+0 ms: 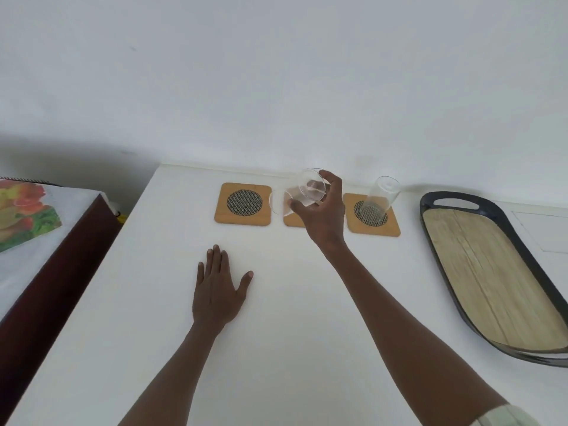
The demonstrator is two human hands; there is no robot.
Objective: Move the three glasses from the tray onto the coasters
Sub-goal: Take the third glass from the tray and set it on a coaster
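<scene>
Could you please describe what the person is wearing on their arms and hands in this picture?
Both forearms are bare, and neither the left hand nor the right hand shows a glove, ring, watch or bracelet. Only a pale greenish short sleeve appears on the right arm at the bottom edge.

A white counter (276,348) fills the lower middle of the view, its far edge against a plain white wall (276,72). To the left, beside the counter and lower than it, stands a piece of dark brown furniture (46,287). A white cloth (21,259) with a print of red, orange and green lies over its top. A small yellow thing (122,218), too small to tell, shows between the two.
</scene>
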